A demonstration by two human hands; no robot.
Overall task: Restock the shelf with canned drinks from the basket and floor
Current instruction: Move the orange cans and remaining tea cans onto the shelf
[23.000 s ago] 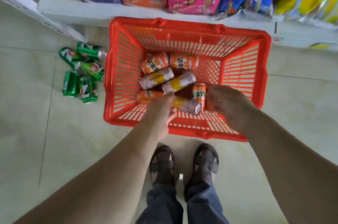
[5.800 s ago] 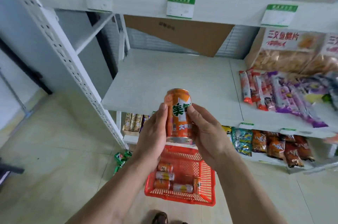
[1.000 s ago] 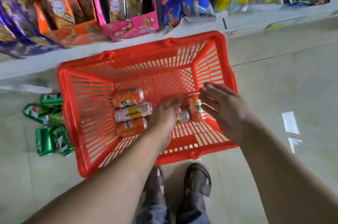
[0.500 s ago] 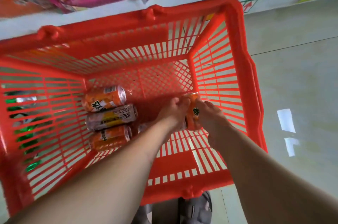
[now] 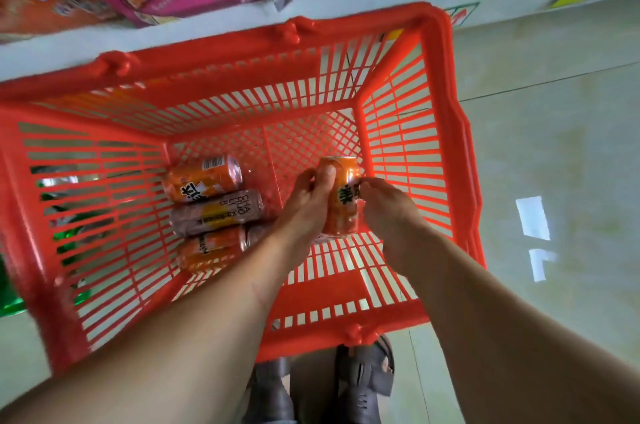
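glossy red plastic basket [image 5: 446, 118], shiny metal cans [image 5: 204, 177], polished floor tiles [image 5: 554, 146]

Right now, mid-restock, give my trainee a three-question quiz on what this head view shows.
1. True or false: both the left hand and right hand grip the upright orange can.
2. How many cans lie fully visible on their sides at the basket's left?
3. Where do the green cans show? A) inside the basket B) outside it, seen through the left wall C) on the shelf

Key: 1 true; 2 three; 3 B
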